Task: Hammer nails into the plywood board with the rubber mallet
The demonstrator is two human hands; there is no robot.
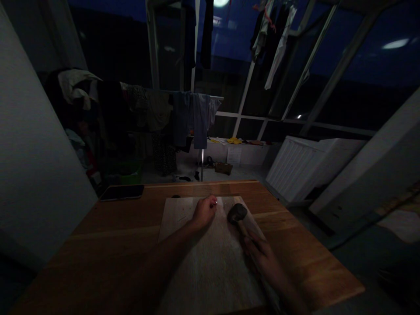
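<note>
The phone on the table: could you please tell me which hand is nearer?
Left. The left hand is over the board, right of the phone; the right hand, holding the mallet, is farther right.

Smooth grained wood is noted on the table (114, 245), matt wood on the board (213, 267) and hammer handle (242, 228).

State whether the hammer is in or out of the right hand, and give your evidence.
In: the right hand is closed around the handle of the hammer, whose dark head shows beyond the grip.
</note>
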